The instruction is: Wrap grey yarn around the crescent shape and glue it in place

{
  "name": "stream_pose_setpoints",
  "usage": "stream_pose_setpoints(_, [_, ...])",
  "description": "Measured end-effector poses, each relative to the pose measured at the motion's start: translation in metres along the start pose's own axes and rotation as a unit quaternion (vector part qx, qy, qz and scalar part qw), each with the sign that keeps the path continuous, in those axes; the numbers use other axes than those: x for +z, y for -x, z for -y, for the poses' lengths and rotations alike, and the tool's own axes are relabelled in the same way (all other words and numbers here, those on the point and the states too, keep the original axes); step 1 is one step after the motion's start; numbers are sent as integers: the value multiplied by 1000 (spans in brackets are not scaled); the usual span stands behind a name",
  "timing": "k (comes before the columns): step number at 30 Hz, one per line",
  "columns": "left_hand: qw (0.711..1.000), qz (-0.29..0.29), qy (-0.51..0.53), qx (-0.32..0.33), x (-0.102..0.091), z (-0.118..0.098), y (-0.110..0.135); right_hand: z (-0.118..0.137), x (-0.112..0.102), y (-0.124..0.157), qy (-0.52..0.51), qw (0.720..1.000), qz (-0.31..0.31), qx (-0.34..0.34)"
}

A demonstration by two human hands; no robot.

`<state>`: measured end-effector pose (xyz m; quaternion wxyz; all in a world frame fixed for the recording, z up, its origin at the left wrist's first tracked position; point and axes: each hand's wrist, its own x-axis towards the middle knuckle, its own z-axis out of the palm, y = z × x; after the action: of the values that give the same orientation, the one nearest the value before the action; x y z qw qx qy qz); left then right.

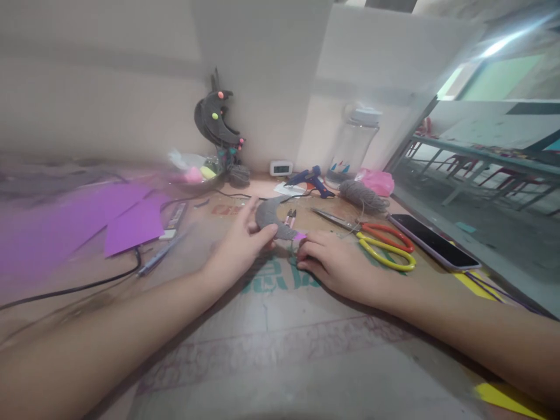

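Observation:
A crescent moon shape (268,214) wrapped in grey yarn is held in my left hand (250,236), with the thumb on its near face and the fingers behind. A short purple tip (299,237) is uncovered at its lower right end. Right beside that tip is my right hand (326,256), its fingers curled and pinched on the yarn. A thin strand leads toward this hand from the grey yarn ball (363,195); its end at the fingertips is mostly hidden. Small pliers or cutters (290,217) lie just behind the crescent.
Scissors (387,245) and a phone (435,240) lie to the right. A blue glue gun (312,179), small digital clock (280,168) and clear bottle (354,143) are at the back. Purple sheets (135,226), a pen (160,255) and a black cable (70,293) are left. A dark crescent ornament (214,119) stands near the wall.

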<state>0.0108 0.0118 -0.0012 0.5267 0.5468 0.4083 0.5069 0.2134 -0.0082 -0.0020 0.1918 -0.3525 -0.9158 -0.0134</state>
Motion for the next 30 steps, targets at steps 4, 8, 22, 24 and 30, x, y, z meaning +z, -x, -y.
stream_pose_setpoints(4, [998, -7, -67, 8, -1, 0, 2, 2, 0, 5, -14, 999, -41, -15])
stream_pose_setpoints(8, [982, 30, -174, 63, -3, 5, 5, 4, -2, 10, -6, 997, -65, -45])
stream_pose_setpoints(22, [903, 92, -369, 202, -3, 8, 18, 14, -15, 12, -39, 989, -79, -121])
stream_pose_setpoints(24, [899, 88, -373, 210, -3, 7, 19, 14, -17, 12, -45, 988, -83, -123])
stream_pose_setpoints(30, [893, 71, -383, 227, -3, 2, 21, 6, -26, 13, -91, 982, -146, -84])
